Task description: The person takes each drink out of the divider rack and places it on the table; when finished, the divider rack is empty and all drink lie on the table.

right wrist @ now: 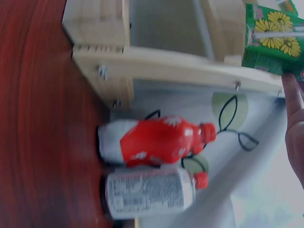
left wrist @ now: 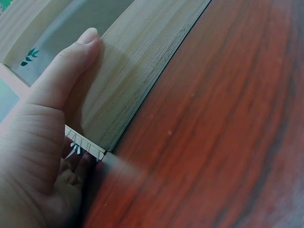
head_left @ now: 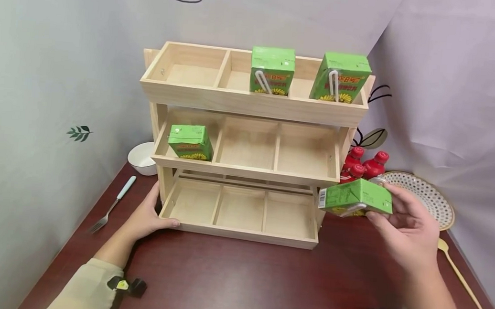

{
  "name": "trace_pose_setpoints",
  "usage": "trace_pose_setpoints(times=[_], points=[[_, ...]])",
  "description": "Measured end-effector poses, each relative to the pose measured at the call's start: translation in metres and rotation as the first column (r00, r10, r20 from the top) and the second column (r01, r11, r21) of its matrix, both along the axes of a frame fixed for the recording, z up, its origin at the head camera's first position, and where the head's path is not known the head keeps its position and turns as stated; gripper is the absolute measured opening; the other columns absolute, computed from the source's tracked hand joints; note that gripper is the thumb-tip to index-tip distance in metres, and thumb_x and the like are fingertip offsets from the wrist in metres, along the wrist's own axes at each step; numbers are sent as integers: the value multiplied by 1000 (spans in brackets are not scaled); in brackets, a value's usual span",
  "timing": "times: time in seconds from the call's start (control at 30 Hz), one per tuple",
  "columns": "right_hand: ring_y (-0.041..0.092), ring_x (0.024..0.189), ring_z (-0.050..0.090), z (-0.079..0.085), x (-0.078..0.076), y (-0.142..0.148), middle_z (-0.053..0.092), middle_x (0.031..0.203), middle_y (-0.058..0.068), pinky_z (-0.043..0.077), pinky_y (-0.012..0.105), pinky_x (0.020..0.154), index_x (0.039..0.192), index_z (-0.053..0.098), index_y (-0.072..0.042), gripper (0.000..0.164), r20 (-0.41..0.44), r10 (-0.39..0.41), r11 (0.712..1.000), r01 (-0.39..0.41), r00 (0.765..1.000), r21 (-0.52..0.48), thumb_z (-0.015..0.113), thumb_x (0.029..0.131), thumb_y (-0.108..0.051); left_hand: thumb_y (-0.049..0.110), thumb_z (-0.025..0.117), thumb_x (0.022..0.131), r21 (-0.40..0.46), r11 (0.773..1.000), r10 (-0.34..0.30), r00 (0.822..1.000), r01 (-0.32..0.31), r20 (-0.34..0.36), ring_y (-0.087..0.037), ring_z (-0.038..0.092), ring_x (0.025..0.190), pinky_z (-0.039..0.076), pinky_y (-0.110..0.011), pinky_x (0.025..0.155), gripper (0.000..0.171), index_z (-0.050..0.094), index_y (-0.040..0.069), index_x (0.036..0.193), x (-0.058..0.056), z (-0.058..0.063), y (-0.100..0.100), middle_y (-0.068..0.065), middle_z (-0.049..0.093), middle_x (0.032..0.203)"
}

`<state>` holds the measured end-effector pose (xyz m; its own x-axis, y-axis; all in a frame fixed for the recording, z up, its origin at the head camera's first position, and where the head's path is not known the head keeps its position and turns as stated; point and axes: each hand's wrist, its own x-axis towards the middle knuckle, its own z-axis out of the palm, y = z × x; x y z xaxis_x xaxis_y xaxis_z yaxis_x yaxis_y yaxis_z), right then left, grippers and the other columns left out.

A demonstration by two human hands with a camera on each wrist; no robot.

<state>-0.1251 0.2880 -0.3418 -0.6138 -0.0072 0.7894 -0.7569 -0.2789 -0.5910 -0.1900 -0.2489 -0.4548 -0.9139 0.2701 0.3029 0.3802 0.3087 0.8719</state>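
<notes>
A three-tier wooden shelf (head_left: 246,171) with divided compartments stands on the table. My left hand (head_left: 150,217) grips its bottom left corner, the thumb (left wrist: 78,59) over the front board and the other fingers round the side. Off the shelf's right side, my right hand (head_left: 412,228) pinches a green drink carton (head_left: 356,199), tilted, with a white straw on its face. Two similar cartons sit in the top tier, one carton (head_left: 272,70) in the middle and another carton (head_left: 341,78) at the right. A further carton (head_left: 191,142) occupies the middle tier's left compartment.
Red-capped bottles (head_left: 373,164) and a dotted plate (head_left: 436,201) are behind my right hand, with a gold spoon (head_left: 463,277) at the right edge. To the left lie a white bowl (head_left: 142,159) and a fork (head_left: 113,205). Pale cloth (head_left: 65,41) hangs around the table.
</notes>
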Motion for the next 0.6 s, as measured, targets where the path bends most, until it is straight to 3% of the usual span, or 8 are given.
trace_pose_setpoints(times=[0.13,0.27,0.4,0.6], points=[[30,109,62,-8,0,13,53,126,35,53,31,79,122,38,32,58,54,-9,999,6,998,48,57,68,37,6,93,57,-11,1000,0,1000,0,2,-40,44,121,39,-24,94,124,16,15,155,1,1,-1,-19,36,145],[22,103,66,-20,-1,30,60,123,25,53,27,75,124,43,28,60,146,-126,978,98,981,185,56,67,39,7,92,57,-22,1000,4,1000,-4,2,-39,43,123,39,-24,95,125,15,16,155,0,2,0,-18,34,147],[16,93,69,-32,-5,44,66,118,14,54,24,71,127,47,21,63,227,-237,928,151,945,340,59,67,37,6,92,57,-29,1000,9,1000,-9,6,-38,43,124,38,-24,96,125,15,14,155,0,4,0,-17,33,148],[12,103,66,-45,-15,54,64,125,6,52,25,76,131,49,14,64,267,-336,845,164,903,509,65,71,30,6,92,58,-10,1000,-1,1000,1,2,-38,42,124,38,-22,96,123,17,14,154,1,3,0,-18,35,146]])
